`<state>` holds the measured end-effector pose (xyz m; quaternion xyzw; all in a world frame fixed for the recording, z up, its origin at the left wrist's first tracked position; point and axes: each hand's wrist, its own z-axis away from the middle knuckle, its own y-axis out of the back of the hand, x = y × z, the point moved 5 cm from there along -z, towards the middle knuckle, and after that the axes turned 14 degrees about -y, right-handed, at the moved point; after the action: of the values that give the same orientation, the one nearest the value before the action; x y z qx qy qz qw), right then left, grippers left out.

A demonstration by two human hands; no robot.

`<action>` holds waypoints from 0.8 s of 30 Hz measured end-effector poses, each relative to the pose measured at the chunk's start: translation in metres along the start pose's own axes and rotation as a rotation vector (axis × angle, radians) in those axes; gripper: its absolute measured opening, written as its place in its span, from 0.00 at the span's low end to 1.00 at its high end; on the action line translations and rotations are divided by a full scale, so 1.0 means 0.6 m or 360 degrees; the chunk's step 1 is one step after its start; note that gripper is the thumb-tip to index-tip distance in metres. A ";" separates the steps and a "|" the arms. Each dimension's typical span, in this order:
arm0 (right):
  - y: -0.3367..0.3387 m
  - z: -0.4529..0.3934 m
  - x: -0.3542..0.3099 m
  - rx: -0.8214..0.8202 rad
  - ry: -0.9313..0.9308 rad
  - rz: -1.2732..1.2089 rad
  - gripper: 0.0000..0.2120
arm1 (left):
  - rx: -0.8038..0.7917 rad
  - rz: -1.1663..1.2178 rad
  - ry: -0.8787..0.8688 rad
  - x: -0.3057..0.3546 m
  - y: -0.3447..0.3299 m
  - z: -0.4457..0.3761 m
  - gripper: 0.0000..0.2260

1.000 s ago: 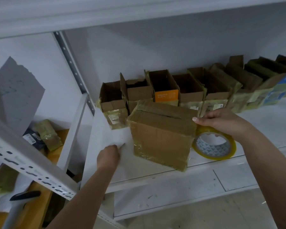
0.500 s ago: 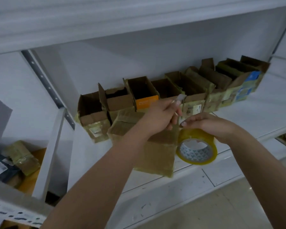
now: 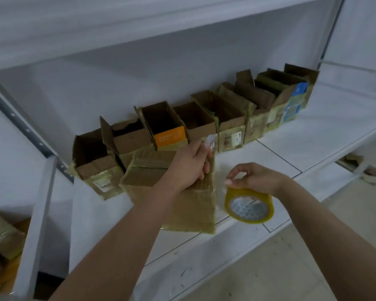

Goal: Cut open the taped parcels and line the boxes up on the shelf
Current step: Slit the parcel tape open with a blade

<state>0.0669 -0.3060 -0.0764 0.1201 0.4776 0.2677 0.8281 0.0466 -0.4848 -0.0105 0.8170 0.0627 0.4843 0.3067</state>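
**Tape Being Drawn Beside a Closed Parcel**

The person's left hand [image 3: 191, 164] is pinching the free end of a clear tape strip [image 3: 210, 140], lifting it above the closed parcel [image 3: 182, 203] at the shelf's [image 3: 313, 137] near edge. The right hand [image 3: 255, 177] is gripping the tape roll [image 3: 249, 206] just right of the parcel. To handle this well, the strip is probably best kept taut and untwisted while the roll stays steady. Along the far side, a row of opened boxes [image 3: 204, 120] is standing lined up, flaps raised; their visible interiors are looking dark and apparently empty.
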 end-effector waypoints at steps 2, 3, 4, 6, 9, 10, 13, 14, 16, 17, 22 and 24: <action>-0.011 0.003 0.006 -0.0061 0.0039 -0.0090 0.14 | -0.0061 -0.0007 0.0020 0.005 -0.001 0.000 0.16; -0.010 0.007 0.007 -0.0089 0.0066 -0.0131 0.14 | -0.0111 0.0029 0.0071 0.007 0.000 0.000 0.17; -0.006 0.012 0.006 -0.0105 0.0091 -0.0149 0.14 | -0.0179 0.0061 0.0123 0.009 0.002 0.000 0.17; 0.009 0.021 0.005 -0.0103 0.0116 -0.0157 0.15 | -0.0373 0.0014 0.0179 0.021 0.007 0.002 0.17; 0.026 0.030 0.002 -0.0028 0.0140 -0.0175 0.09 | -0.0705 -0.0225 0.0180 0.050 0.008 0.001 0.16; 0.030 0.032 0.000 0.0028 0.0168 -0.0163 0.07 | -0.0803 -0.0335 0.0183 0.059 0.006 0.000 0.16; 0.044 0.040 -0.008 0.0315 0.0250 -0.0005 0.08 | -0.1035 -0.0706 0.0203 0.082 -0.008 -0.009 0.15; 0.048 0.045 -0.012 0.0415 0.0266 0.0077 0.08 | -0.1083 -0.0834 0.0214 0.087 -0.014 -0.012 0.14; 0.051 0.057 -0.019 0.0573 0.0268 0.0249 0.09 | -0.1135 -0.1087 0.0239 0.093 -0.029 -0.020 0.15; 0.050 0.064 -0.023 0.0644 0.0263 0.0326 0.10 | -0.1164 -0.1217 0.0248 0.096 -0.037 -0.024 0.15; 0.041 0.076 -0.032 0.0800 0.0263 0.0465 0.11 | -0.1220 -0.2018 0.0117 0.109 -0.075 -0.018 0.07; 0.039 0.074 -0.028 0.0725 0.0257 0.0365 0.11 | -0.1172 -0.2016 -0.0043 0.107 -0.072 -0.013 0.08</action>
<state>0.0904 -0.2934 -0.0305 0.3351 0.5734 0.2540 0.7032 0.0819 -0.4209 0.0161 0.4739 0.3524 0.1937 0.7834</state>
